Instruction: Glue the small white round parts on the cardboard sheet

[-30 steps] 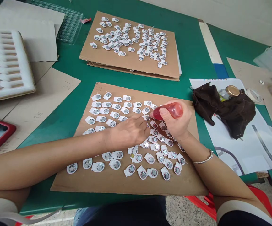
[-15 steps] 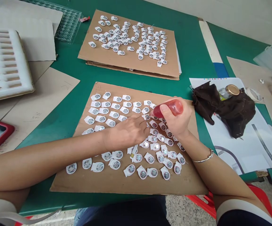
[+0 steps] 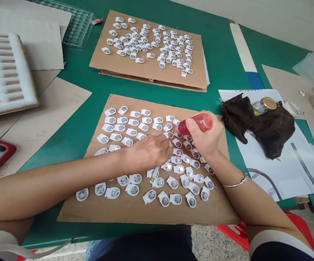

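Note:
My right hand [image 3: 208, 136] is wrapped round a red squeeze bottle [image 3: 196, 123], its narrow tip pointing down and left over the small white pieces with round metal centres. My left hand [image 3: 148, 152] is closed just left of the tip, above the brown cardboard sheet [image 3: 157, 212]; a thin tool with a yellowish part [image 3: 154, 174] shows beneath it, its upper end hidden. What the left fingertips hold cannot be made out. Many white pieces [image 3: 172, 182] lie in loose rows on the sheet around both hands.
A second cardboard stack [image 3: 146, 74] with similar pieces lies behind. At left are a white foam tray [image 3: 28, 83] and a red-edged device [image 3: 10, 149]. A dark cloth [image 3: 273, 134] and a gold-lidded jar [image 3: 268, 103] lie at right.
The red bottle and my right hand have shifted very slightly to the right. My left hand has stayed in nearly the same place.

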{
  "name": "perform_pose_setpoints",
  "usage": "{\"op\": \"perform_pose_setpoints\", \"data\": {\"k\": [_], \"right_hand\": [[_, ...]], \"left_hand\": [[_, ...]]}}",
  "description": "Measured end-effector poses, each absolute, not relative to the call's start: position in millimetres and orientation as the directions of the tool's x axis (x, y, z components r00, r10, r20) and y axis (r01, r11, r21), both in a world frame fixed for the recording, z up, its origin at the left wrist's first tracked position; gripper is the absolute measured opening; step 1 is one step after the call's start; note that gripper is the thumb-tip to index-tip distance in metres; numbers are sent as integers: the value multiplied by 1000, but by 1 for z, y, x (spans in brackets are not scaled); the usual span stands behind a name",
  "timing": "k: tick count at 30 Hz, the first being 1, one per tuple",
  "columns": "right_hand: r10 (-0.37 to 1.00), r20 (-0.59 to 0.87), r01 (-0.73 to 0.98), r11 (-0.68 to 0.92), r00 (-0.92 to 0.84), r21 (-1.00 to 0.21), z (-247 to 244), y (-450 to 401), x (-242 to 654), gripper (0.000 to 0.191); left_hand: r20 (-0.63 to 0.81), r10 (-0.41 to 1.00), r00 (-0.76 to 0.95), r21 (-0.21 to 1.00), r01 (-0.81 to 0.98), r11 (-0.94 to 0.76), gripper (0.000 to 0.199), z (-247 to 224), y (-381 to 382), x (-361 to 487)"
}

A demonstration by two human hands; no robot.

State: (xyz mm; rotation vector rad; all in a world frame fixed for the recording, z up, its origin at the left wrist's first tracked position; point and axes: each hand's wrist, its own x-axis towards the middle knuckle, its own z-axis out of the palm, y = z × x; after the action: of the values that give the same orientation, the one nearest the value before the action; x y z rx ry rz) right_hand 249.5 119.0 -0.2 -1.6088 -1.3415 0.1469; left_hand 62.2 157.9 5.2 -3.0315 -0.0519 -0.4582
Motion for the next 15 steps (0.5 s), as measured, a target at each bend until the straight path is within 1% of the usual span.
{"op": "perform_pose_setpoints", "data": {"k": [6, 15], "right_hand": [[803, 452, 700, 63, 388, -712, 2, 119, 250, 32], [807, 460, 710, 74, 369, -700, 3, 119, 252, 32]], "left_hand": [[300, 28, 954, -42, 42, -998, 27, 5, 159, 62], [281, 33, 959, -12, 37, -999, 27, 6, 159, 62]]}}
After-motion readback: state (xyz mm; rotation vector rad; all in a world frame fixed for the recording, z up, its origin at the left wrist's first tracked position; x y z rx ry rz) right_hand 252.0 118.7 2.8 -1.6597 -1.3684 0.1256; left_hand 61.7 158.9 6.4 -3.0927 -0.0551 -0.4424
